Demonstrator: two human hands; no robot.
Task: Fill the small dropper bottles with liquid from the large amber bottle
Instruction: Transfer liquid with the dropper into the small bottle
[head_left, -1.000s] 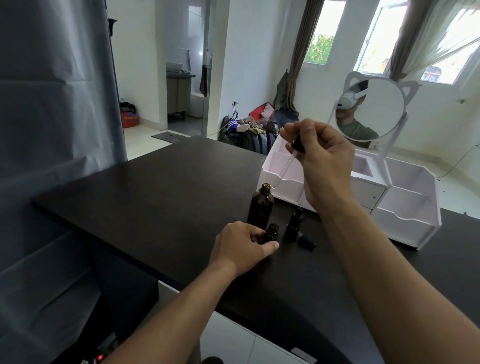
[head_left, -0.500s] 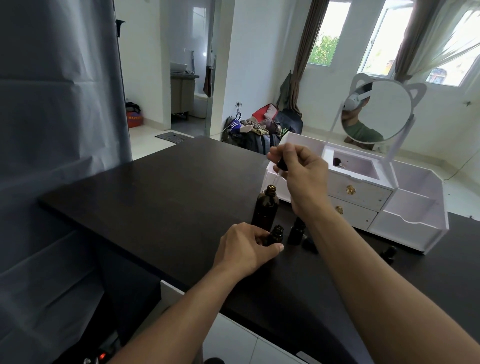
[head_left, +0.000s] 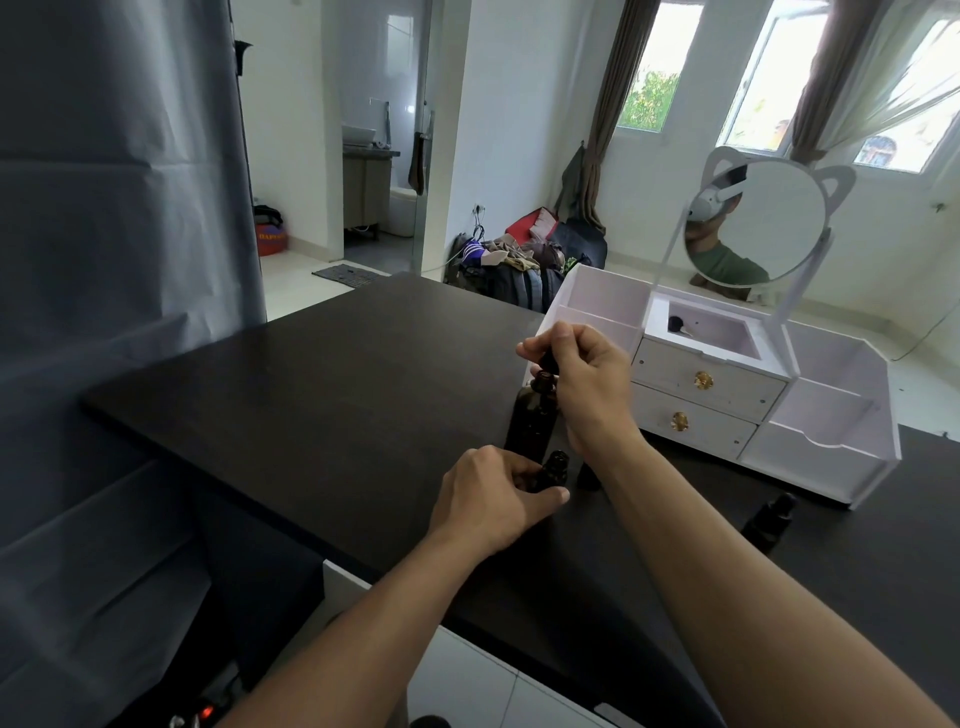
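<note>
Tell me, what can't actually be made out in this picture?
- Head view: the dropper glass tube is hidden inside the large amber bottle; liquid level unreadable through dark glass.
- The small dropper bottle body is covered by the left hand.
- Another small bottle sits mostly behind the right hand.

Support surface: dark tabletop (head_left: 322, 395), matte, spans frame centre to lower right. Items resting on it: large amber bottle (head_left: 531, 421), upright, uncapped, approx. frame centre; small dropper bottle (head_left: 551, 470) just in front, open top; 2nd small bottle (head_left: 770, 525), capped, right of centre; white organiser w/ drawers (head_left: 727, 395), upper right, carrying a round mirror (head_left: 756, 223).
</note>
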